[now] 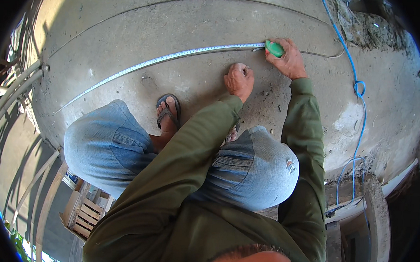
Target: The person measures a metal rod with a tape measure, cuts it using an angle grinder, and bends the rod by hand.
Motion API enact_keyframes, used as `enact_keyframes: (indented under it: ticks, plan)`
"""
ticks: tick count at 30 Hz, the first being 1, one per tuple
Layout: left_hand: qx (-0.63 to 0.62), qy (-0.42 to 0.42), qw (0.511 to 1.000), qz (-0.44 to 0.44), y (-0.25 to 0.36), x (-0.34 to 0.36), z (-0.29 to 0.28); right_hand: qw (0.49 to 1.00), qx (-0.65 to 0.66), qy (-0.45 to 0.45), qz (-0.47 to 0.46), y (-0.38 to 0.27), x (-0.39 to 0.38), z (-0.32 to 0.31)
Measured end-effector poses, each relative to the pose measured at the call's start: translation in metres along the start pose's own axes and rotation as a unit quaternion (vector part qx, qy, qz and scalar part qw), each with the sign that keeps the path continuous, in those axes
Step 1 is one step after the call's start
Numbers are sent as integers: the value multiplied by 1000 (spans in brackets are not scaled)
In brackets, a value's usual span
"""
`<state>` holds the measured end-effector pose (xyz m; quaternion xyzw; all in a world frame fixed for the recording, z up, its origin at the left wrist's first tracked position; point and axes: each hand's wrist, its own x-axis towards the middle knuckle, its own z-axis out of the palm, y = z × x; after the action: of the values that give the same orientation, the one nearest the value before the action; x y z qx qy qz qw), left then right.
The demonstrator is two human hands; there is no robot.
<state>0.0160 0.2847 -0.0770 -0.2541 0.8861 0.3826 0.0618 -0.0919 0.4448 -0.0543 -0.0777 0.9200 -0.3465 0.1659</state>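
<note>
My right hand [289,60] grips a green tape measure [274,48] on the concrete floor. Its white blade [161,58] stretches far to the left, ending near my left knee. Close along the blade's near edge runs a thin dark rod [195,53], which seems to curve round at the right and sweep back to the left in a wide arc. My left hand [239,81] is closed in a fist low over the floor, just left of the tape measure and nearer to me. Whatever its curled fingers hold, if anything, is hidden.
A blue cord [349,57] with a small loop in it runs down the right side. Rubble [374,33] lies at the far right. Grey poles [15,92] and a wooden crate [87,217] stand at the left. My sandalled foot [168,111] is below the blade.
</note>
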Motion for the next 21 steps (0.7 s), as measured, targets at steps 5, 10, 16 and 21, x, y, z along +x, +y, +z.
enact_keyframes:
  ticks: [5,10,16,21]
  plan:
    - [32,20,998,43,-16,19,-37,1000,-5,-11,-4,0,3,1]
    - [165,33,975,143,-18,72,-67,999,1,-35,21,0,7,1]
    - [211,-158,945,192,-14,121,-111,997,49,-48,23,-32,21,-6]
    - [168,-257,938,160,-27,151,-134,996,72,-60,-1,-50,40,8]
